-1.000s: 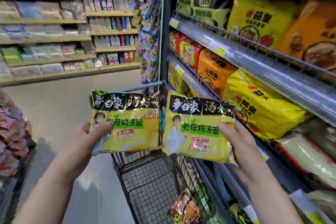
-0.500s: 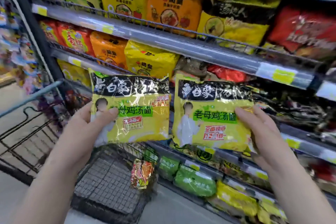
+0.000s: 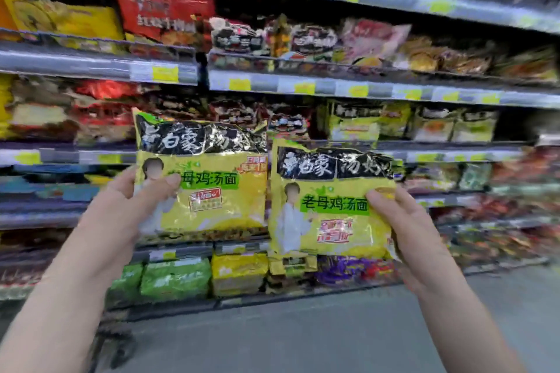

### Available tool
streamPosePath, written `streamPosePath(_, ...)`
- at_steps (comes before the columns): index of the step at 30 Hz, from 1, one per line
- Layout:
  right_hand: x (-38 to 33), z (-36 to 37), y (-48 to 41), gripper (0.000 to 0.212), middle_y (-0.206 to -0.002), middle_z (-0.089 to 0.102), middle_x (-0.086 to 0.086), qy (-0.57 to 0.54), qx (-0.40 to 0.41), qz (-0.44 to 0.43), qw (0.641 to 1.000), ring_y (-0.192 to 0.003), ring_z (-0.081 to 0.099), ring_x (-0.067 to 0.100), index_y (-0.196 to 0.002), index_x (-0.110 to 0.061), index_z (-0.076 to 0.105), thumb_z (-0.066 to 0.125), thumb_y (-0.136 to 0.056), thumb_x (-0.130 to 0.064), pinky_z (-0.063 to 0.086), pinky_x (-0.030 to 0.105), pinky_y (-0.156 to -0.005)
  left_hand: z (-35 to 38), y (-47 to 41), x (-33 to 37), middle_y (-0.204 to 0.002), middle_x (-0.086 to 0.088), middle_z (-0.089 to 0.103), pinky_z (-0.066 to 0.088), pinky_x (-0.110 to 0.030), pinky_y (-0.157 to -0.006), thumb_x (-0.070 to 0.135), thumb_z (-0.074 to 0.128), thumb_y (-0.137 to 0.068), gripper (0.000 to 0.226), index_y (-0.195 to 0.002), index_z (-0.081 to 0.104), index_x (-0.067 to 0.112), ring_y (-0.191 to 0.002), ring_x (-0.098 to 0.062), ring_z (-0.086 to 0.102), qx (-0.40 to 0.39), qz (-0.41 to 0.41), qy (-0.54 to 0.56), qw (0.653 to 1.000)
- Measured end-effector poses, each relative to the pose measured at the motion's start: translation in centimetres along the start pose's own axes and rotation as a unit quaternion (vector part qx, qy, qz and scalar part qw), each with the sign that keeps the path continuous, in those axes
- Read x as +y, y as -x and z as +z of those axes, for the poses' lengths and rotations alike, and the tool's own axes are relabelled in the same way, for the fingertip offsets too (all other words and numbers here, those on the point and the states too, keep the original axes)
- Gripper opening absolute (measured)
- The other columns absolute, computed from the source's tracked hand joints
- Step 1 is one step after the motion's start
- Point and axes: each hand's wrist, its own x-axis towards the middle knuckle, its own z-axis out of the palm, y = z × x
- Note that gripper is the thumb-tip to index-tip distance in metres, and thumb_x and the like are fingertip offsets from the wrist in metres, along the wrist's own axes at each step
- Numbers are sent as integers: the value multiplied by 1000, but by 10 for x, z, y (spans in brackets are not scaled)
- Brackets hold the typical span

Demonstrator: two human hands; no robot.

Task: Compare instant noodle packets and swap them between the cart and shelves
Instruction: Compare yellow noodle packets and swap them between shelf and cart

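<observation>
Grey metal shelves (image 3: 91, 65) w/ blurry stock span the frame. Centre: left yellow-black plastic noodle packet (image 3: 212, 179) sits higher, just beside right yellow-black plastic noodle packet (image 3: 327, 203). Both gripped: left hand (image 3: 130, 209) on 1st's left edge, right hand (image 3: 406, 227) on 2nd's right edge.

Grey shelves (image 3: 303, 88) carry packed rows of noodle packets (image 3: 163, 9).
</observation>
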Motion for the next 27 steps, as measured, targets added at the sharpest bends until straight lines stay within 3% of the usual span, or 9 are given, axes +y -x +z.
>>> streamPosePath(3, -12, -93, 26, 29, -111, 79, 10, 5, 33, -10, 999, -94, 77, 22, -108, -19, 74, 70, -80, -28, 62, 38, -80, 95, 24, -10, -60, 28, 68, 48, -6, -54, 61, 92, -53, 64, -90, 50, 30, -58, 13, 64, -63, -2, 12, 998)
streamPosePath(6, -25, -169, 49, 38, -115, 78, 11, 11, 75, -17, 997, -104, 75, 30, -116, -14, 70, 70, -82, -30, 60, 49, -89, 166, 48, -23, -56, 30, 66, 47, -7, -50, 25, 71, -92, 20, -99, 53, 27, -51, 18, 60, -86, -27, 20, 996)
streamPosePath(8, -33, -211, 63, 38, -114, 78, 12, 3, 102, -27, 994, -101, 76, 30, -116, -14, 70, 70, -81, -30, 64, 47, -83, 206, 58, -31, -75, 15, 77, 51, -12, -52, 35, 79, -84, 33, -105, 58, 21, -55, 13, 65, -127, -34, 17, 991)
streamPosePath(11, -42, -264, 78, 38, -113, 78, 12, -8, 136, -43, 990, -100, 76, 31, -115, -15, 70, 71, -81, -31, 64, 47, -80, 268, 73, -35, -62, 17, 69, 46, -7, -46, 19, 67, -92, 18, -92, 50, 23, -47, 16, 59, -168, -42, 5, 985)
streamPosePath(14, -45, -314, 88, 34, -111, 78, 12, -26, 185, -55, 981, -94, 78, 28, -114, -14, 71, 69, -83, -28, 63, 40, -68, 327, 88, -35, -53, 32, 62, 43, -23, -79, 18, 66, -90, 29, -85, 41, 32, -47, 21, 55, -200, -42, -11, 979)
streamPosePath(16, -47, -345, 92, 35, -111, 79, 12, -34, 219, -60, 973, -93, 78, 28, -116, -14, 71, 68, -83, -27, 63, 39, -66, 359, 84, -40, -93, 33, 73, 39, -18, -88, 19, 63, -96, 23, -115, 54, 29, -72, 16, 62, -237, -53, 8, 970)
streamPosePath(18, -49, -374, 92, 39, -113, 78, 13, -31, 244, -65, 967, -96, 77, 30, -119, -13, 70, 69, -84, -29, 64, 42, -69, 393, 76, -48, -148, 8, 53, 28, -24, -97, 23, 64, -97, 72, -158, 28, 15, -109, 3, 47, -260, -48, 28, 964)
streamPosePath(23, -55, -439, 67, 39, -109, 79, 13, -30, 281, -86, 956, -90, 78, 28, -119, -11, 68, 67, -83, -27, 65, 45, -67, 481, 66, -60, -116, 13, 48, 25, -28, -96, 24, 64, -97, 78, -161, 22, 12, -79, 8, 50, -275, -63, 31, 959)
streamPosePath(27, -55, -489, 21, 36, -103, 80, 10, -35, 292, -80, 952, -83, 79, 24, -118, -10, 67, 65, -84, -24, 63, 39, -59, 549, 29, -85, -132, 13, 58, 29, -25, -98, 31, 69, -93, 68, -152, 38, 20, -90, 8, 57, -301, -74, 52, 949)
